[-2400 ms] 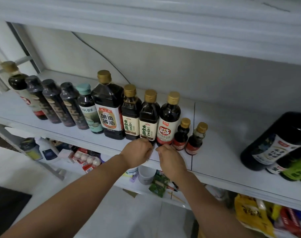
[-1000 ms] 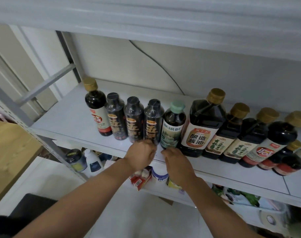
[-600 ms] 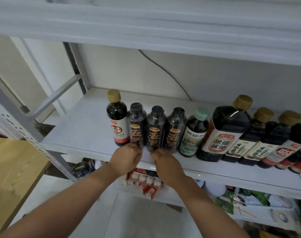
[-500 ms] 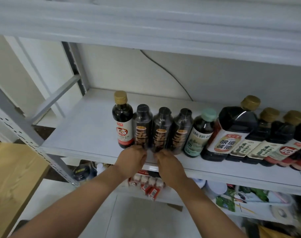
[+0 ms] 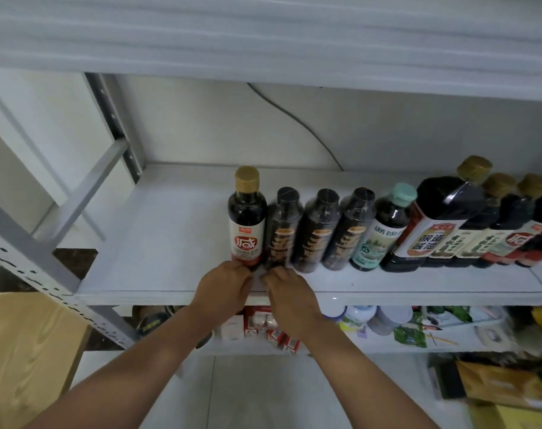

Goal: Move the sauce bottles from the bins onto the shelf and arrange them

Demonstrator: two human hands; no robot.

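A row of dark sauce bottles stands upright along the white shelf [image 5: 170, 243]. From the left come a gold-capped bottle with a red label [image 5: 247, 230], three black-capped bottles [image 5: 319, 233], a teal-capped bottle [image 5: 384, 233], a large jug-shaped bottle [image 5: 433, 224], and more gold-capped bottles [image 5: 492, 230] running off the right edge. My left hand [image 5: 225, 284] touches the base of the red-label bottle with its fingertips. Beside it, my right hand [image 5: 286, 289] touches the base of the first black-capped bottle. Neither hand wraps around a bottle.
The shelf above [image 5: 263, 41] hangs low over the bottle tops. A grey perforated upright [image 5: 31, 267] and a diagonal brace [image 5: 87, 193] frame the left end. A black cable [image 5: 294, 122] runs down the back wall. The lower shelf [image 5: 341, 345] holds packets and jars. A wooden surface [image 5: 25, 360] lies at lower left.
Both hands have slid left along the front of the row, from the gold-capped bottles in the middle to the two leftmost bottles. The view followed them left.
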